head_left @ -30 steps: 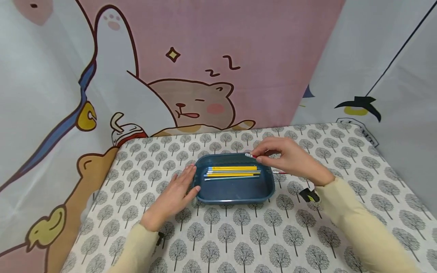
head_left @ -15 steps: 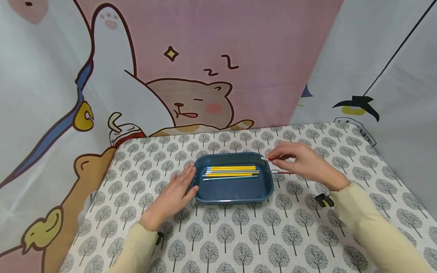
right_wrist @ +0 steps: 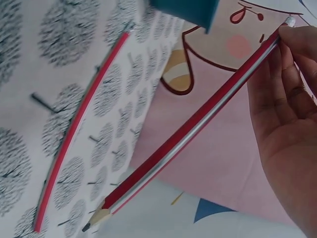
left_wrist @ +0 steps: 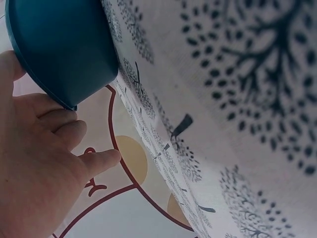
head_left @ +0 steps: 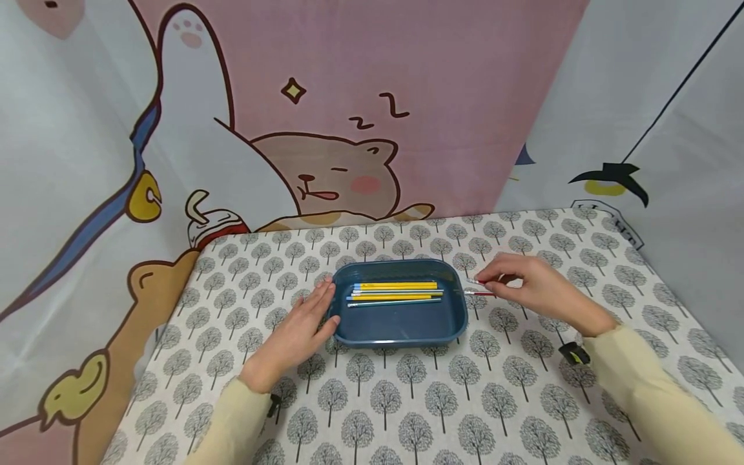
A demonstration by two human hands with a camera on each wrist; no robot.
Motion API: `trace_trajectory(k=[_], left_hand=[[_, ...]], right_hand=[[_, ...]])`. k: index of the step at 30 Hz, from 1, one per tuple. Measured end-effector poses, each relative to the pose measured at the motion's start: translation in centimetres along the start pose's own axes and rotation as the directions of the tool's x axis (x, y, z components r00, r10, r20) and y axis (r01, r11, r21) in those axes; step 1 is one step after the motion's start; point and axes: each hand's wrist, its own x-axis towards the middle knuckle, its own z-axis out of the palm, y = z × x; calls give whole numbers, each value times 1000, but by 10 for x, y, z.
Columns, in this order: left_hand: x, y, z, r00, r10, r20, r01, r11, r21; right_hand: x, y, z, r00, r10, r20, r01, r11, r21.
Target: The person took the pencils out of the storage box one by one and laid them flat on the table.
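Dark blue tray with rounded corners [head_left: 401,326], head view: It sat on a white cloth printed with grey trees [head_left: 413,407], lengthwise before the person.
Pencils inside, head view: Slim yellow pencils [head_left: 401,285] lay in a row along its floor, a slim teal pencil [head_left: 401,303] nearest the person.
Person's left hand [head_left: 296,332], head view: Fingers extended, thumb spread apart, it rested against the tray's left end without clasping it.
Person's right hand [head_left: 526,284], head view: Just beyond the tray's right end, thumb and fingers came together on a red-and-silver striped pencil [head_left: 475,281], its pale end towards the tray.
Slim red pencil with a pale end [head_left: 481,294], head view: It lay on the cloth just beside the tray's right end, near the right hand.
Backdrop, head view: A pink-and-white backdrop with cartoon animals [head_left: 459,129] rose behind the cloth.
Tray rim, left wrist view: The left hand lined the outside of the rim, one digit standing out straight.
Striped pencil, right wrist view: The right hand pinched it near its pale end; the shaft slanted away to a sharpened dark point.
Red pencil, right wrist view: It lay on the cloth beside the striped one, apart from it.
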Motion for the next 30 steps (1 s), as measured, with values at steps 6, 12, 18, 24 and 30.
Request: trace_trajectory(k=[6, 12, 18, 24, 30], left_hand=[[0, 1, 0, 1000, -3, -2, 3, 1000, -1], [0, 2, -1, 1000, -17, 14, 17, 1000, -9], [0, 1, -1, 1000, -20, 23, 21, 1000, -11], [0, 2, -1, 999, -22, 23, 22, 1000, -15], [0, 2, -1, 1000, -23, 20, 23, 1000, -7]], right_hand=[[-10, 12, 2, 1000, -6, 2, 6, 999, -32], [-15, 22, 7, 1000, 9, 10, -9, 1000, -16], [-18, 30, 14, 999, 35, 25, -35, 999, -8], [-19, 36, 20, 996, 66, 58, -67, 998, 6], [-18, 42, 25, 997, 50, 59, -48, 998, -39]])
